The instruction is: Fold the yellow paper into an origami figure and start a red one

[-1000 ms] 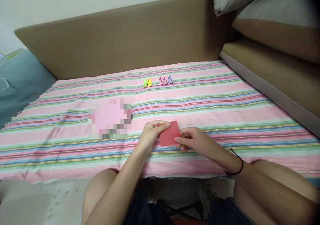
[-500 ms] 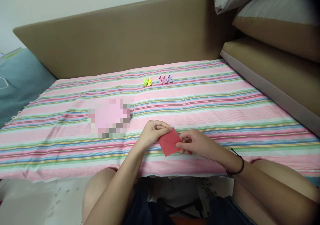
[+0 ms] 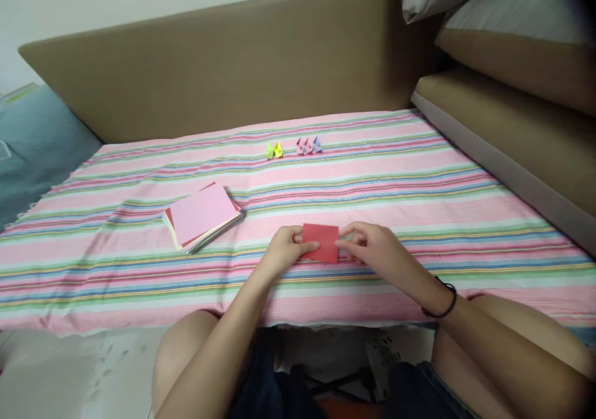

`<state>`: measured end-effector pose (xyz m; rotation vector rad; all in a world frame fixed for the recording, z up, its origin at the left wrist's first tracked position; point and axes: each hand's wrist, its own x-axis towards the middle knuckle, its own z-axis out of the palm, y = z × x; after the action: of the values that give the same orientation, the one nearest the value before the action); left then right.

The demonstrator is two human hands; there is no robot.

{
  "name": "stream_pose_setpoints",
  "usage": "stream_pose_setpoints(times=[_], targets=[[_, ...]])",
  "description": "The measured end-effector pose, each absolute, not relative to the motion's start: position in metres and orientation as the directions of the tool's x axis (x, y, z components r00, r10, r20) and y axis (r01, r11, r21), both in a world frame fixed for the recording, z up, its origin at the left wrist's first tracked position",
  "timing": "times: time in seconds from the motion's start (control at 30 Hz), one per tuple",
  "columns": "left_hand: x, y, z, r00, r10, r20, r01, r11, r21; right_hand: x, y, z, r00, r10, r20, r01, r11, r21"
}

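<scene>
A small square of red paper (image 3: pixel 326 238) is held up just above the striped cloth in front of me. My left hand (image 3: pixel 286 246) pinches its left side, thumb lying across the front face and the other fingers behind. At the right edge of the paper is my right hand (image 3: pixel 365 242), its fingers curled and the thumb tip touching the edge. Further back on the cloth stand small folded paper pieces: a yellow-green pair (image 3: pixel 274 150) and a row of pink and violet ones (image 3: pixel 308 145).
To the left lies a stack of coloured paper sheets (image 3: pixel 202 214), pink on top. The striped cloth (image 3: pixel 395 189) covers the seat, backed by a brown backrest (image 3: pixel 233 65). Cushions (image 3: pixel 512 59) are piled at the right, and a blue-grey pillow (image 3: pixel 41 146) rests at the left.
The red paper has turned from a diamond-like tilt to nearly level and moved slightly up and right. My left thumb now lies further across it; my right hand has risen a little.
</scene>
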<state>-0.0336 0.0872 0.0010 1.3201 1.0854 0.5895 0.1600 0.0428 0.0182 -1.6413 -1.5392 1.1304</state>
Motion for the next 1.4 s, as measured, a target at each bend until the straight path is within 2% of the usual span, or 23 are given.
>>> stream_pose_setpoints(times=[0.07, 0.1, 0.23, 0.37, 0.5, 0.7, 0.9, 1.0, 1.27, 1.4], targets=[[-0.035, 0.087, -0.002, 0.450, 0.842, -0.298, 0.311, 0.165, 0.936, 0.168, 0.045, 0.018, 0.007, 1.000, -0.009, 0.610, -0.011, -0.792], [-0.035, 0.086, -0.003, 0.452, 0.843, -0.292, 0.353, 0.132, 0.926, 0.171, 0.046, 0.018, -0.041, 0.999, 0.034, 0.639, 0.053, -0.767], [-0.030, 0.077, -0.002, 0.398, 0.898, -0.188, 0.489, -0.034, 0.872, 0.175, 0.047, 0.015, -0.418, 0.903, 0.099, 0.620, 0.363, -0.695], [-0.029, 0.070, 0.001, 0.361, 0.931, -0.051, 0.576, -0.180, 0.798, 0.168, 0.044, 0.009, -0.563, 0.821, 0.098, 0.628, 0.502, -0.595], [-0.034, 0.072, 0.001, 0.429, 0.903, -0.021, 0.619, -0.277, 0.735, 0.164, 0.044, 0.005, -0.580, 0.811, 0.081, 0.658, 0.524, -0.540], [-0.047, 0.072, 0.001, 0.466, 0.877, -0.120, 0.588, -0.205, 0.783, 0.170, 0.047, 0.006, -0.633, 0.772, 0.051, 0.645, 0.563, -0.516], [-0.053, 0.066, 0.002, 0.596, 0.802, -0.038, 0.553, -0.375, 0.744, 0.173, 0.049, 0.011, -0.638, 0.769, 0.050, 0.639, 0.564, -0.523], [-0.053, 0.065, 0.003, 0.591, 0.805, -0.044, 0.574, -0.382, 0.724, 0.172, 0.048, 0.010, -0.630, 0.776, 0.042, 0.649, 0.555, -0.521], [-0.050, 0.059, 0.008, 0.550, 0.830, -0.095, 0.570, -0.290, 0.768, 0.166, 0.042, 0.015, -0.514, 0.857, 0.035, 0.683, 0.434, -0.588], [-0.049, 0.058, 0.004, 0.517, 0.854, -0.064, 0.598, -0.307, 0.740, 0.160, 0.042, 0.011, -0.381, 0.924, -0.027, 0.713, 0.275, -0.645]])
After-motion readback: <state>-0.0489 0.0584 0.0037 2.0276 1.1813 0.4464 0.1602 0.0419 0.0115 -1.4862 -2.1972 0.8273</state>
